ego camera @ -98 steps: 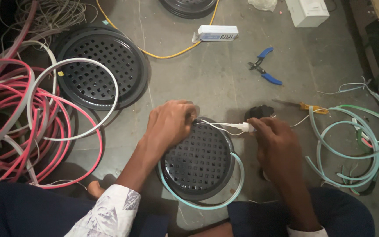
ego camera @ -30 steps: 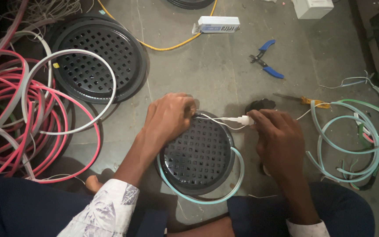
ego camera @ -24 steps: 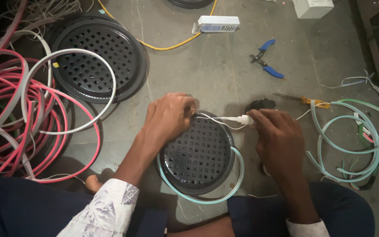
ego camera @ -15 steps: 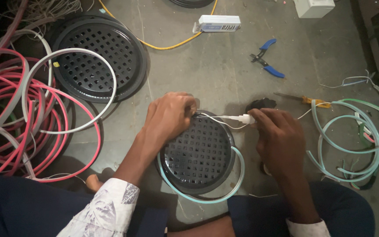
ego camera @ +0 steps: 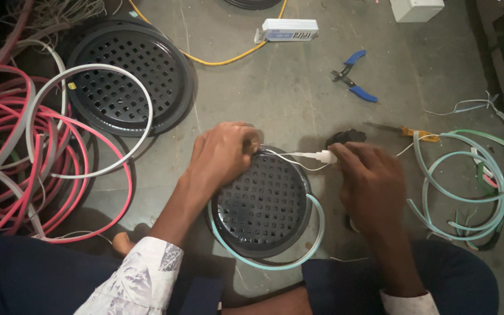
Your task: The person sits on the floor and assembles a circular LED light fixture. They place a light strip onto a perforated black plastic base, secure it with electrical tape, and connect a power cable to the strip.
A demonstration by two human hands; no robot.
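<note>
Pink and white cable coils [ego camera: 24,151] and large perforated black disc [ego camera: 125,76] well off beyond left hand [ego camera: 224,153]. Left hand curled, fingertips pinched on thin white wire [ego camera: 290,158] at top rim of small perforated black disc [ego camera: 262,201], pale green tube [ego camera: 275,263] hugging it. Right hand [ego camera: 370,181] just right, pinching white connector [ego camera: 324,156]. Blue-handled pliers [ego camera: 354,76] farther up; green tube coils [ego camera: 468,186] far right.

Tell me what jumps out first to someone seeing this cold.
Centre frame: the left hand rests on the rim of a round black perforated grille ringed by a pale green flexible strip, while the right hand pinches a small white connector on thin white wires. At far left lies a tangle of red and white strip coils; blue-handled pliers lie on the floor above.
</note>
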